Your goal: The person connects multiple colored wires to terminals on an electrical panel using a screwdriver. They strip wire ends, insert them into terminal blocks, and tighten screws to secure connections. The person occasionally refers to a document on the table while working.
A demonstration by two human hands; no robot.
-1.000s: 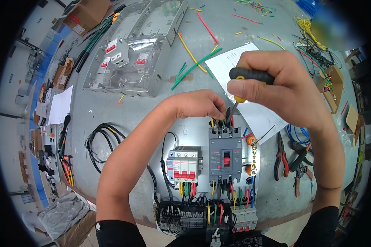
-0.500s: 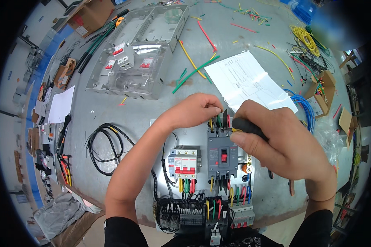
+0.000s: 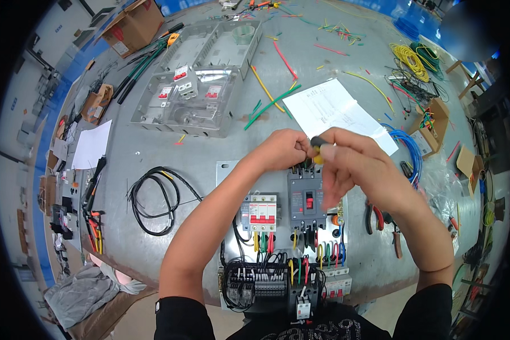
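Note:
My right hand [image 3: 365,164] holds a screwdriver [image 3: 318,148] by its black and yellow handle, between thumb and forefinger. Its other fingers hang loosely, and the shaft and tip are hidden. Close beside it, my left hand [image 3: 283,148] is closed, fingertips pinched at the top end of a large grey circuit breaker [image 3: 306,198]. What those fingertips grip is hidden. The breaker, with a red toggle, is on a metal mounting plate [image 3: 226,168]. To its left is a white breaker [image 3: 263,212] with red levers; coloured wires run below both.
A white printed sheet [image 3: 345,107] lies beyond my hands. Clear-lidded grey enclosures [image 3: 181,116] stand far left. A black cable coil [image 3: 153,201] is at left. Pliers [image 3: 374,218] and a blue wire coil [image 3: 411,150] lie right. Black wiring and terminal blocks [image 3: 269,289] are nearest me.
The screwdriver has turned from slanting to more end-on, and my right fingers have loosened around it. My left hand stays at the breaker's top. Pliers at right have come into clearer view.

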